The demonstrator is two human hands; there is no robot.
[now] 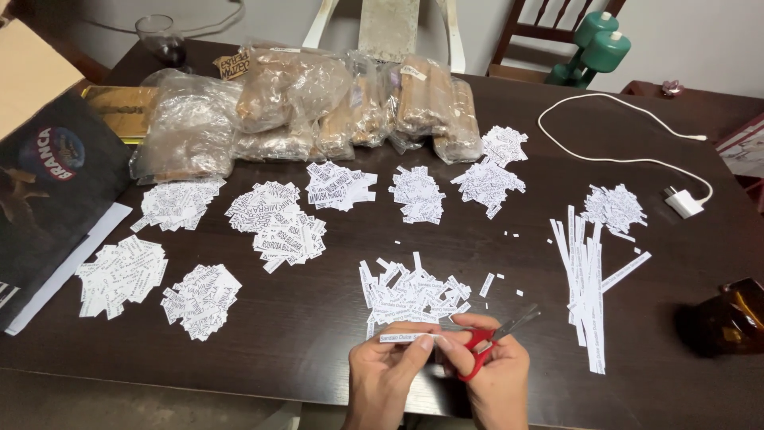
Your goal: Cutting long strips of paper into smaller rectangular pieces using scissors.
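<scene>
My left hand [385, 376] pinches a narrow white paper strip [404, 337] with print on it, held level at the table's near edge. My right hand [495, 374] is closed on red-handled scissors [495, 334], whose blades point up and right, away from the strip's right end. Just beyond both hands lies a pile of small cut paper labels [411, 291]. To the right of it lie long uncut paper strips [587, 287].
Several more piles of cut labels [277, 219] are spread over the dark wooden table [318, 318]. Clear plastic bags of brown sticks [318, 107] line the back. A white charger and cable [683, 199] lie at right, a dark box [48, 183] at left, a brown glass object [736, 314] far right.
</scene>
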